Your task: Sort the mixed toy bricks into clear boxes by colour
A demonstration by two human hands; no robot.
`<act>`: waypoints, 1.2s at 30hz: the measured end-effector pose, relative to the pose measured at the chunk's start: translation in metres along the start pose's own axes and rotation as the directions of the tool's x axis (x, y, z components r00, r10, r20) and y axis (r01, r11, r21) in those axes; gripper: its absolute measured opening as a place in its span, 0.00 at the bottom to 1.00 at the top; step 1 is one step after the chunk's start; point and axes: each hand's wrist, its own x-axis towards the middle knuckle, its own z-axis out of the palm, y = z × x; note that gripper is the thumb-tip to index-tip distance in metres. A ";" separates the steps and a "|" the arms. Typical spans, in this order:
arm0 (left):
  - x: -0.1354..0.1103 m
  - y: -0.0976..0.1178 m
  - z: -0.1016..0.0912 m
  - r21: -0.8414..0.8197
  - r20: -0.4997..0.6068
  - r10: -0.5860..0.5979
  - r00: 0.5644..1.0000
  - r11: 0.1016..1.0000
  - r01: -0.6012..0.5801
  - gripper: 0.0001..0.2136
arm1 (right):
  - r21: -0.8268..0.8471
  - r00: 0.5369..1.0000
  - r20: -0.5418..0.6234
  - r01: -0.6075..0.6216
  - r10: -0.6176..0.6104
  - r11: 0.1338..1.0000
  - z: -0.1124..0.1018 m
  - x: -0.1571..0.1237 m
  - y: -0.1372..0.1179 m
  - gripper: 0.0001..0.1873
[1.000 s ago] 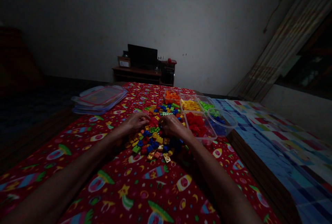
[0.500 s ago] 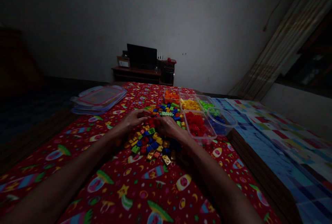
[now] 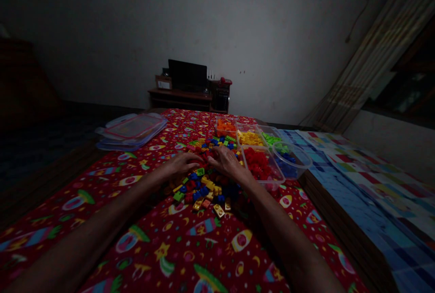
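Observation:
A loose pile of small toy building bricks [image 3: 204, 189] in yellow, blue, green and red lies on a red patterned cloth [image 3: 176, 243]. My left hand [image 3: 183, 165] rests over the pile's left side, fingers bent and a little apart, and I see nothing held in it. Facing it, my right hand [image 3: 227, 162] reaches into the middle of the pile, thumb and fingers closing around red bricks [image 3: 206, 156]. Its fingertips are partly hidden. Right of the pile, a clear tub of red bricks [image 3: 256, 161] stands close to my right wrist.
Behind it are clear tubs of orange bricks [image 3: 225, 126], yellow bricks [image 3: 249, 138] and green bricks [image 3: 271, 139]. A round tub [image 3: 301, 157] holds blue bricks. Stacked plastic lids [image 3: 134, 130] lie at left. A wooden edge [image 3: 340, 220] runs along the right, beside a blue checked surface.
My right hand has lifted slightly, its thumb and fingers now showing more. My left hand has shifted a little right and down, closer to the red bricks between the hands.

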 end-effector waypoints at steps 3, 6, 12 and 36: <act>0.001 0.004 0.002 0.126 -0.012 -0.006 1.000 0.992 0.007 0.12 | 0.004 0.998 0.061 0.011 -0.011 1.000 -0.003 0.000 -0.001 0.11; 0.001 0.005 0.000 0.181 -0.090 -0.039 0.995 0.982 0.054 0.09 | 0.001 0.990 0.126 0.066 -0.065 0.998 -0.004 0.001 -0.001 0.10; -0.001 -0.005 -0.005 0.083 -0.151 -0.088 0.985 0.991 0.101 0.12 | -0.090 0.952 0.262 0.188 -0.158 0.978 0.009 -0.002 -0.003 0.14; -0.004 0.021 0.000 -0.457 -0.021 -0.188 0.982 0.875 0.158 0.23 | 0.325 0.974 0.176 0.082 -0.145 0.942 0.003 0.008 0.007 0.24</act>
